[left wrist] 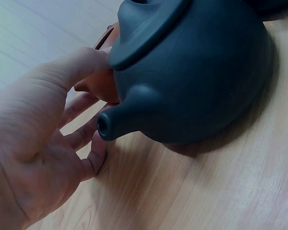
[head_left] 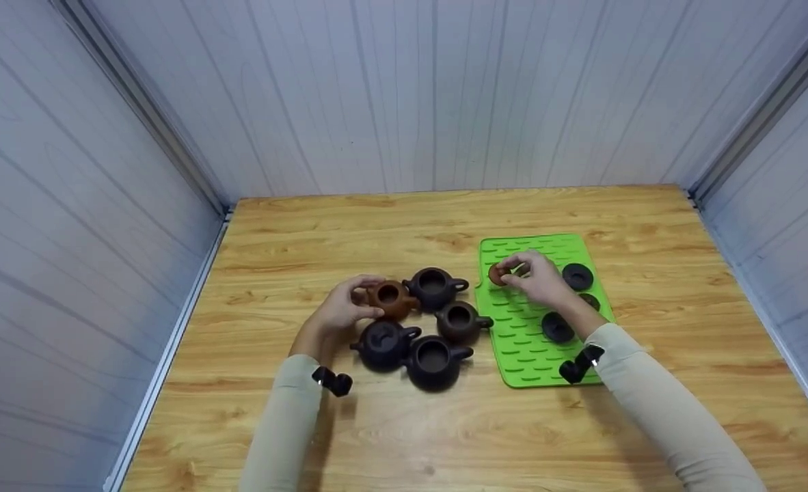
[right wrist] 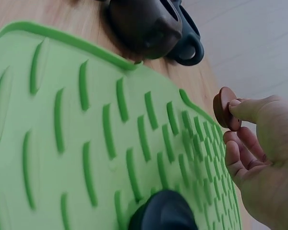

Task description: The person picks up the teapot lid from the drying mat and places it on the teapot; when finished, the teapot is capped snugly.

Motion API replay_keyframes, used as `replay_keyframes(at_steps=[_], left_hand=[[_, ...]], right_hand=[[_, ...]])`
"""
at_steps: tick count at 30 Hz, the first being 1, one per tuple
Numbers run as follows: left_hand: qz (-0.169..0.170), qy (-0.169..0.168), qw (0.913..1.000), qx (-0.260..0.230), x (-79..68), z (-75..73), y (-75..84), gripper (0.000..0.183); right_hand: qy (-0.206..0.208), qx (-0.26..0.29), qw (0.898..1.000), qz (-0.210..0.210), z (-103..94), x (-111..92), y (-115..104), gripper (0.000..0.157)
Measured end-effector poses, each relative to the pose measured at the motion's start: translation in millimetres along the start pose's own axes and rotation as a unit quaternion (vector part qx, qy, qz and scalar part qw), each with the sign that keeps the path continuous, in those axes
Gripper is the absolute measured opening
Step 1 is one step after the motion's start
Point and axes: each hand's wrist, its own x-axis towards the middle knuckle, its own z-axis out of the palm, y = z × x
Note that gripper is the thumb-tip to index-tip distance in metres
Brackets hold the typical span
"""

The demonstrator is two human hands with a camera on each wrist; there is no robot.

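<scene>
Sitting nearest the person on the wooden surface (head_left: 390, 444) is a lidless dark teapot (head_left: 433, 377), its handle pointing right. Just beyond, on the left, stands a lidded black teapot (head_left: 382, 347) with its spout towards the left wrist; the forearm should stay wide of it. On the right, a near black lid (head_left: 558, 329) rests on the green mat (head_left: 523, 376), and a smaller dark lid (head_left: 590, 301) is partly hidden by the right wrist. A lidless brown teapot (head_left: 455, 331) stands with its handle by the mat's edge.

Farther in, the left hand (head_left: 339, 307) curls thumb and fingers about the reddish clay teapot (head_left: 394, 306), lidless and close among its neighbours; a light hold should steady it without nudging them. The right hand (head_left: 541, 280) pinches the reddish lid (head_left: 496, 275) above the mat, and the right wrist view shows it steeply tilted. Good handling probably means turning it level, keeping the pinch gentle and passing well above the other rims and handles. Beside that hand lies a far black lid (head_left: 577, 277).

Behind the brown teapot is a lidless round teapot (head_left: 435, 299), and past everything rises the pale wall (head_left: 404, 96).
</scene>
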Motion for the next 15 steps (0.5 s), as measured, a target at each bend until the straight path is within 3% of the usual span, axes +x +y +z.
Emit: replay_keyframes(at_steps=[7, 15], left_hand=[[-0.018, 0.001, 0.9998, -0.001, -3.0, -0.2, -1.1, 0.061], [-0.016, 0.002, 0.9999, -0.002, -3.6, -1.2, -3.9, 0.061]], right_hand=[[0.0, 0.005, 0.999, -0.039, 11.4, 6.8, -12.8, 0.023], [-0.003, 0.016, 0.999, -0.041, 27.9, 11.2, -31.0, 0.022]])
